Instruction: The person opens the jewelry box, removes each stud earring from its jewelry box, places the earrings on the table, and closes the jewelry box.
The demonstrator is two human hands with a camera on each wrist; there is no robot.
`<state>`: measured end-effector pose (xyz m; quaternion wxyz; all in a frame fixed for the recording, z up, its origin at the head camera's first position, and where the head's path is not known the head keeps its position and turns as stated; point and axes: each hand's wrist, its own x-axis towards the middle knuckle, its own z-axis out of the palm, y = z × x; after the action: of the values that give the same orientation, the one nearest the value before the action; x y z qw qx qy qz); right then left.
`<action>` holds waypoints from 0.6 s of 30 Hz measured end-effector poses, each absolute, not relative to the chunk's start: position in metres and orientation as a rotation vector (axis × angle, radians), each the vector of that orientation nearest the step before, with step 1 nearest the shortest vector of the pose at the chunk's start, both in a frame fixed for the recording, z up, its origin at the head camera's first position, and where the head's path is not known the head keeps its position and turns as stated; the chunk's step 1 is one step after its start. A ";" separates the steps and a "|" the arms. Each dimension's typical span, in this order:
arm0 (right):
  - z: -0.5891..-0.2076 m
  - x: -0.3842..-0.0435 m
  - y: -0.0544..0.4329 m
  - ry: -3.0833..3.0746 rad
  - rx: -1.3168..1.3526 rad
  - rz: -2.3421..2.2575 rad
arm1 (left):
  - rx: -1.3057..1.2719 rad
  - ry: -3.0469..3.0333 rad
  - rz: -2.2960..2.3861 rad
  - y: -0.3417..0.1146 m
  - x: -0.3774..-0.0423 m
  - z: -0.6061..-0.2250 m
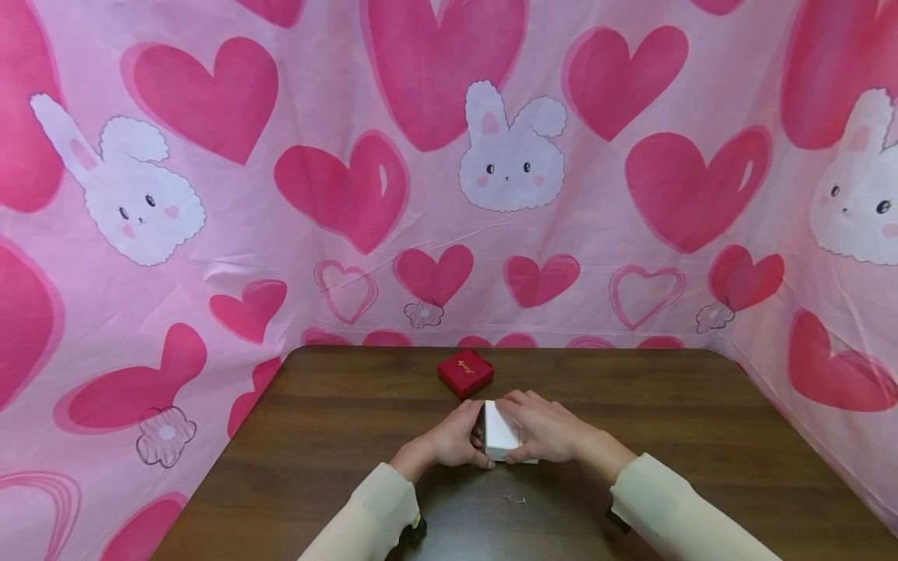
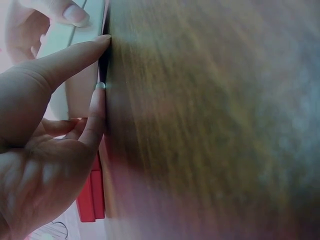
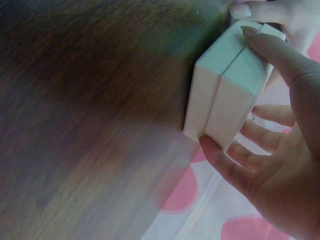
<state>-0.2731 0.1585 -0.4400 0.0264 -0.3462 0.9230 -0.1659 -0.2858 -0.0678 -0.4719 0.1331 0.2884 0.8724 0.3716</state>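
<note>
A small white lidded box (image 1: pixel 500 435) sits on the table between the two hands, its lid seam showing as a line round the sides (image 3: pixel 235 82). My right hand (image 1: pixel 546 427) grips it from the right, thumb on the near side and fingers on the far side. From the left, my left hand (image 1: pixel 456 438) holds the box low down, thumb and fingertips close to the tabletop. In the left wrist view, the left thumb (image 2: pixel 75 57) lies along the box's side. Two tiny pin-like pieces (image 1: pixel 521 502) lie on the table in front of the box.
A red box (image 1: pixel 466 372) with gold lettering stands behind the white box, close to the table's back edge. The dark wooden table (image 1: pixel 337 421) is enclosed by a pink curtain (image 1: pixel 435 210) with hearts and rabbits.
</note>
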 end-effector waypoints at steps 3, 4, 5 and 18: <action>-0.440 -0.273 0.159 2.849 -1.063 -0.524 | 0.836 2.525 1.088 -0.068 -0.286 -0.473; -0.440 -0.273 0.159 2.848 -1.060 -0.526 | 0.834 2.523 1.092 -0.068 -0.286 -0.473; -0.441 -0.273 0.159 2.846 -1.059 -0.530 | 0.832 2.521 1.094 -0.068 -0.286 -0.474; -0.440 -0.273 0.160 2.837 -1.041 -0.573 | 0.812 2.522 1.095 -0.069 -0.288 -0.475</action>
<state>-0.2728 0.1604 -0.4403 0.0329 -0.3381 0.9219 -0.1863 -0.2884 -0.0690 -0.4748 0.1368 0.2805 0.8714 0.3784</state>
